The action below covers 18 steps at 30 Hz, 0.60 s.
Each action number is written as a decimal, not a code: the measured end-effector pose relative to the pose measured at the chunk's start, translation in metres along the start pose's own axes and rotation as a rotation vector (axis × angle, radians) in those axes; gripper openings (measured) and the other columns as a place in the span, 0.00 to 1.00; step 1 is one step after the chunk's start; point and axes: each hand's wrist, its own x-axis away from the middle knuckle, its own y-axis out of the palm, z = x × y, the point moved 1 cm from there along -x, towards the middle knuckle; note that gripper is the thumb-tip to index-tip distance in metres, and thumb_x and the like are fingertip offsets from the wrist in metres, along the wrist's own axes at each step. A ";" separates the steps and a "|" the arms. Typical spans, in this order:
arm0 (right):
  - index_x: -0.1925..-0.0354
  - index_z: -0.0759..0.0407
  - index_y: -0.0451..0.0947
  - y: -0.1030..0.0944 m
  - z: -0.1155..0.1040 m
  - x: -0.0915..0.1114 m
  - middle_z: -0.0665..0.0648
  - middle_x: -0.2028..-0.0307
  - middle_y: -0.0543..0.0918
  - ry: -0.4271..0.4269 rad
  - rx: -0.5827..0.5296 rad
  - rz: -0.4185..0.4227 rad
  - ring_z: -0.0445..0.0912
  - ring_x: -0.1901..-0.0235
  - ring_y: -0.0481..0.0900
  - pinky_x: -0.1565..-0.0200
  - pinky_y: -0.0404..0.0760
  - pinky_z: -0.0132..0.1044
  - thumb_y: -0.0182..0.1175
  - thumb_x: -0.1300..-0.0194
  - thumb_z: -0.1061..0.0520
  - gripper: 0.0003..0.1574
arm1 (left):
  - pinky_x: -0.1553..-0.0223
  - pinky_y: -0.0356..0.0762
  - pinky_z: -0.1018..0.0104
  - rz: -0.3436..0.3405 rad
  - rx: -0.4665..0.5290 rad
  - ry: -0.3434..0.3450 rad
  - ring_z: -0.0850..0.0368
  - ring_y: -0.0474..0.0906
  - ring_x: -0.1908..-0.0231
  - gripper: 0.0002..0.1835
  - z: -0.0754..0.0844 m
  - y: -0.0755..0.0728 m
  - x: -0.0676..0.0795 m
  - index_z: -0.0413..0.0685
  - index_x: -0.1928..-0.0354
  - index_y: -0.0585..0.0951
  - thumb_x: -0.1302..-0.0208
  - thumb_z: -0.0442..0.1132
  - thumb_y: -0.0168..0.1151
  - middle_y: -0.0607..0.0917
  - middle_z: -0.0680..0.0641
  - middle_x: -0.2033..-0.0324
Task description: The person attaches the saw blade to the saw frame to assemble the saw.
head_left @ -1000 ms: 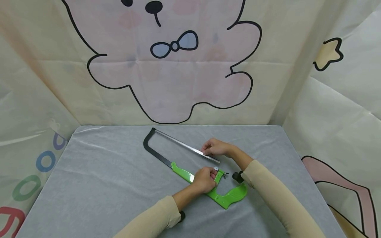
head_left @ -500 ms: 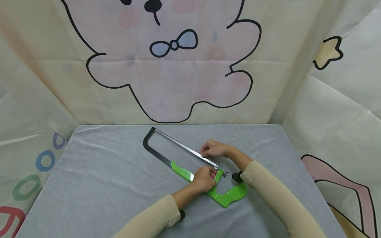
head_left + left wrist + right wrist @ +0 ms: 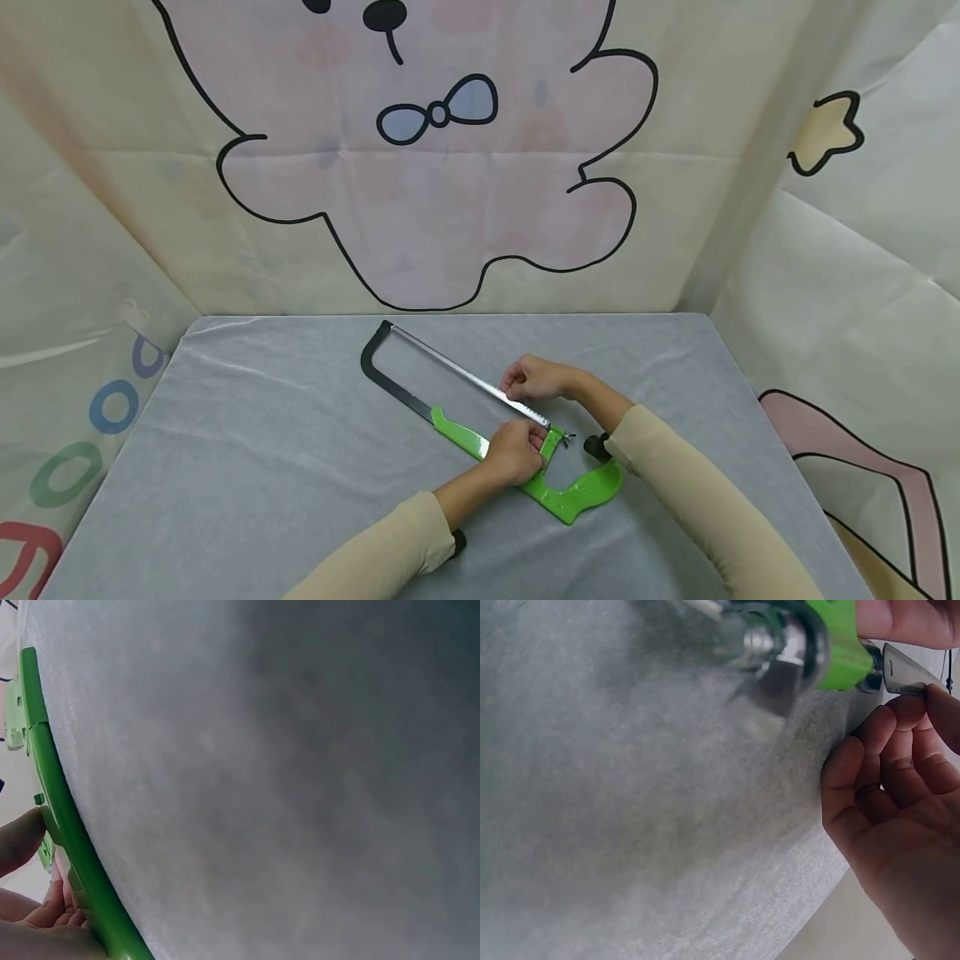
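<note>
The blade [image 3: 457, 368] had just been brought down and along: a second earlier its near end stood apart from the post [image 3: 552, 442], beyond the fingers of the left hand [image 3: 513, 454], and now, as the head view showed it, that end met the post right by those fingers. The right hand [image 3: 536, 377] pinched the blade between thumb and fingertip, a little short of that near end, while the blade's far end ran away to the left of those fingers and met the dark tip [image 3: 386, 325] of the frame [image 3: 459, 435]. The left hand had hardly moved; its fingers gripped the frame just beside the post, holding it on the bench [image 3: 262, 467]. To the right of the left fingers sat the wing nut [image 3: 567, 439], on the post's outer side, with no finger on it, and the handle [image 3: 596, 490] lay beyond, nearer the body. The change suggested that the blade had gone from being lined up to being set in place, so that it seemed to span the frame from tip to post. Whether it was properly hooked there could not be told, for the joint was too small to read, and it did not look tightened yet.
</note>
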 end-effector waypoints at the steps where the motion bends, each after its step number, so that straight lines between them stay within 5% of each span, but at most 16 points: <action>1: 0.65 0.67 0.77 0.000 0.000 0.000 0.52 0.77 0.76 -0.004 0.004 -0.002 0.43 0.75 0.71 0.72 0.71 0.32 0.54 0.40 0.66 0.06 | 0.74 0.66 0.74 0.001 -0.002 0.000 0.68 0.68 0.78 0.12 0.000 0.000 0.000 0.44 0.72 0.80 0.63 0.27 0.64 0.77 0.53 0.80; 18: 0.63 0.67 0.77 -0.002 0.003 0.002 0.54 0.75 0.78 -0.046 0.041 -0.017 0.44 0.73 0.73 0.69 0.72 0.33 0.53 0.38 0.65 0.07 | 0.74 0.66 0.73 -0.002 -0.002 0.002 0.68 0.68 0.78 0.12 0.002 -0.001 0.001 0.44 0.71 0.80 0.63 0.26 0.64 0.78 0.51 0.79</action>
